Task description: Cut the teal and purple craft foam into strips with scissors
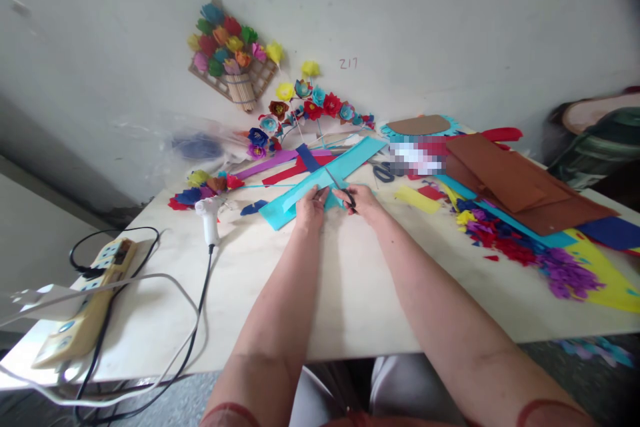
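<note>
As my right hand (pixel 364 203) grips the scissors (pixel 353 199) by their handles, my left hand (pixel 310 208) pinches a small turquoise piece (pixel 333 199) between both hands, seemingly to steady it; a long turquoise strip (pixel 275 215) lies just beyond, probably for easy reach.

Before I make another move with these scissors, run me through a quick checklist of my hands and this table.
1. Scissors in grip: ok, the right hand holds them by the handles.
2. Turquoise piece steadied: ok, the left hand has hold of it.
3. Left fingertips clear of the blades: cannot tell, too small to judge.
4. White corded tool away from the hands: ok, it stands off to the left.
5. Tabletop free of loose cables: not ok, a white cable loops over its left side.
6. Power strip live: cannot tell.
</note>
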The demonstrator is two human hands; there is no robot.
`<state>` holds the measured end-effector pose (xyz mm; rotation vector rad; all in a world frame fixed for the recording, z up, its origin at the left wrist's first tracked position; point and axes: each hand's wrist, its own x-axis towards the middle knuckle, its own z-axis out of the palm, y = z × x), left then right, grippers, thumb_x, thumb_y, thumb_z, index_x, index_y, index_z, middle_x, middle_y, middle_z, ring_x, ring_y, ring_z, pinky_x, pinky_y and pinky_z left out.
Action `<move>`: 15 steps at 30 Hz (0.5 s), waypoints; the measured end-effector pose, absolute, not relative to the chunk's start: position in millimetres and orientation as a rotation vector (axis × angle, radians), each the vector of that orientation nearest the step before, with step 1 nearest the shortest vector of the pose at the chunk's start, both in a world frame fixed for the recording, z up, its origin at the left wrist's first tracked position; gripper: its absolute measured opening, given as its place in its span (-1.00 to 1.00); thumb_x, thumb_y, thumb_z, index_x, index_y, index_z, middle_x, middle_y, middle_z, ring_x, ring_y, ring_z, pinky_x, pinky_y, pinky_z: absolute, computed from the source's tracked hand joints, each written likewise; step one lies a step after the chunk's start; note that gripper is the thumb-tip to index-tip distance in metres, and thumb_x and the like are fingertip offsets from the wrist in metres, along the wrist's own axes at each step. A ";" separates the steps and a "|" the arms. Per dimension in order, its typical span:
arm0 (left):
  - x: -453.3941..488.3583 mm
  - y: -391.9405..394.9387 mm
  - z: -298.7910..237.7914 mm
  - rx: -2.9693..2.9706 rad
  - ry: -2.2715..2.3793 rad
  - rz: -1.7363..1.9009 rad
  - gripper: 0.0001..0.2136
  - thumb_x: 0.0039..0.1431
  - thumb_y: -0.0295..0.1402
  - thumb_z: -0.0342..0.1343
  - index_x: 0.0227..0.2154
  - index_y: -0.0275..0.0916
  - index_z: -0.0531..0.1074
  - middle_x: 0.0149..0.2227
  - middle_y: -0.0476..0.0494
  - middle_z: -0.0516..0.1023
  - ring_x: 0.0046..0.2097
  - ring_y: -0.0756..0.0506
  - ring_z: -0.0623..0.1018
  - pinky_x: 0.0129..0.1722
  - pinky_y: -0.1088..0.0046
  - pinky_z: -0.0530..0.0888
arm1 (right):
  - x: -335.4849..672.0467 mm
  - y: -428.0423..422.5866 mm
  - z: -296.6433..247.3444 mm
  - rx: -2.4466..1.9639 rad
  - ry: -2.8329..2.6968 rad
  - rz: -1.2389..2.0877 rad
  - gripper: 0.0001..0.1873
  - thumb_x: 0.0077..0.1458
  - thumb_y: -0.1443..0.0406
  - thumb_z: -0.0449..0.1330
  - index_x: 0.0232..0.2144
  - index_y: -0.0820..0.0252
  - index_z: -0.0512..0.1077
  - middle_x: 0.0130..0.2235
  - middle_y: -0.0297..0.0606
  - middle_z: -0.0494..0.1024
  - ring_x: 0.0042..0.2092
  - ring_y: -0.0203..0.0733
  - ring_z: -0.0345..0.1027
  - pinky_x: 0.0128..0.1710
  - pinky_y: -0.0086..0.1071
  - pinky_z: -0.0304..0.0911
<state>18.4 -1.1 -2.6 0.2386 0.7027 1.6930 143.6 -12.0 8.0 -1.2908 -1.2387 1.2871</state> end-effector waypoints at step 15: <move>16.3 0.9 -2.3 0.234 0.692 1.669 -0.89 0.01 -0.62 0.09 -0.49 -0.30 0.37 -0.45 -0.13 0.52 -0.23 -0.10 0.57 -0.19 0.36 0.52 | 148.5 -23.4 17.7 -1.131 -1.234 1.492 -0.55 -0.10 -0.03 0.25 -0.44 0.26 0.34 -0.68 -0.34 0.41 -0.74 -0.38 0.22 -0.82 -0.55 -0.02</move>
